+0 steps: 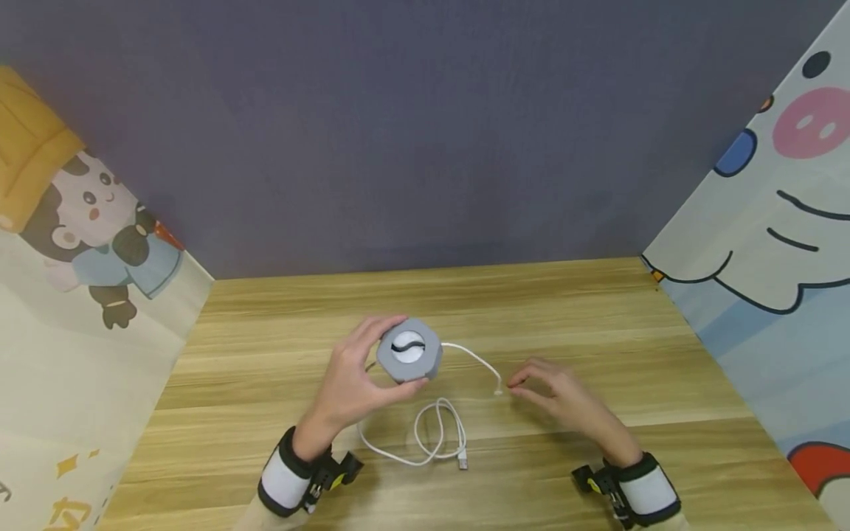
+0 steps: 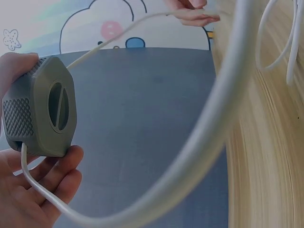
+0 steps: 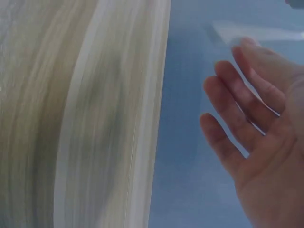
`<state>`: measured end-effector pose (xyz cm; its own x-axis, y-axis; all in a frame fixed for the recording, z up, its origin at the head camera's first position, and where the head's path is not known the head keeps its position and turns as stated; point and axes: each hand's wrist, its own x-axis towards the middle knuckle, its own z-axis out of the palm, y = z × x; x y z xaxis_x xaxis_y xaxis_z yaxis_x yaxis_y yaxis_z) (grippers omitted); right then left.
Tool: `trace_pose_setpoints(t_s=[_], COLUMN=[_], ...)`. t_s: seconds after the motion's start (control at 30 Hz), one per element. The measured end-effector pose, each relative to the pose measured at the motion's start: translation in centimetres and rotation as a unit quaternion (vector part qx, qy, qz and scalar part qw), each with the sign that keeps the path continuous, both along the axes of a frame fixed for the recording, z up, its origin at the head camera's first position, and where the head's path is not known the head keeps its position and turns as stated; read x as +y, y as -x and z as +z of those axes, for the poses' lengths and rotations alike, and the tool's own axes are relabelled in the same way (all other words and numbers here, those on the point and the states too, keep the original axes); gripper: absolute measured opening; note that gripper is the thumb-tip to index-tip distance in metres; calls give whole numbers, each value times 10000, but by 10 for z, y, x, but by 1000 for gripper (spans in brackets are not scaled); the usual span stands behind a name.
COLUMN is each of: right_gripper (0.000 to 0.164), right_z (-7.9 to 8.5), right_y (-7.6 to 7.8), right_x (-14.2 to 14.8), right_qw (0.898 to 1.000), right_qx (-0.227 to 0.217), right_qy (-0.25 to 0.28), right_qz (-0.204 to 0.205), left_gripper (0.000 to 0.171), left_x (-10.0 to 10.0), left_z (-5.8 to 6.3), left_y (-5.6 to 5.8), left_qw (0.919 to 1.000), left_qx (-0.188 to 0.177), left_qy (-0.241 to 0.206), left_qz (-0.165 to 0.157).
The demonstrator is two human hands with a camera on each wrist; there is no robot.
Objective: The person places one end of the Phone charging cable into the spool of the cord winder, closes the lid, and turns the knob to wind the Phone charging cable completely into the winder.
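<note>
My left hand (image 1: 352,376) holds a grey hexagonal cable winder (image 1: 409,351) above the table, thumb and fingers on opposite edges. Its round white centre carries a dark S-shaped slot; the left wrist view shows textured sides. A white USB cable (image 1: 432,451) leaves the winder on both sides. One length lies looped on the table, ending in a USB plug (image 1: 462,460). The shorter length droops rightward, its tip close to my right hand (image 1: 558,391). Thumb and index finger there are near each other, apparently apart from the tip, which blurs in the right wrist view (image 3: 261,33).
The wood-grain table (image 1: 265,317) meets a dark grey-blue panel (image 1: 425,147) at the back. Printed cartoon panels stand at the left (image 1: 99,221) and right (image 1: 783,243). Both wrists wear straps (image 1: 644,490) with small cameras.
</note>
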<state>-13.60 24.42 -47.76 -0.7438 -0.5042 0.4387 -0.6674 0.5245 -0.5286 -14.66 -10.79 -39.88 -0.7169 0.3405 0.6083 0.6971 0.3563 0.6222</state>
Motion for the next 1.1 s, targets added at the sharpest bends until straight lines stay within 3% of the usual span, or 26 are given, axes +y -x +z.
trace_pose_setpoints(t_s=[0.17, 0.3, 0.57, 0.67, 0.8, 0.93, 1.1], right_gripper=[16, 17, 33, 31, 22, 31, 29], right_z=[6, 17, 37, 43, 51, 56, 59], right_y=[-2, 0, 4, 5, 7, 8, 9], right_x=[-8, -18, -50, -61, -73, -81, -87], right_qw=[9997, 9995, 9915, 9868, 9818, 9775, 9718], right_qx=[-140, -88, 459, 609, 794, 964, 1165], right_qy=[-106, 175, 1214, 1499, 1706, 1839, 2001], right_qz=[-175, -228, -70, 69, 235, 374, 435], left_gripper=[82, 82, 83, 83, 83, 83, 83], left_x=[4, 7, 11, 12, 14, 15, 17], left_z=[-1, -1, -2, -4, -5, -6, -5], left_y=[0, -1, 0, 0, 0, -1, -3], left_qw=[10000, 9999, 9998, 9997, 9996, 9995, 9994], left_qx=[-3, -1, 0, 5, 47, 56, 23], left_qy=[17, 28, 96, 121, 135, 131, 168], left_qz=[-64, -111, -196, -222, -238, -286, -305])
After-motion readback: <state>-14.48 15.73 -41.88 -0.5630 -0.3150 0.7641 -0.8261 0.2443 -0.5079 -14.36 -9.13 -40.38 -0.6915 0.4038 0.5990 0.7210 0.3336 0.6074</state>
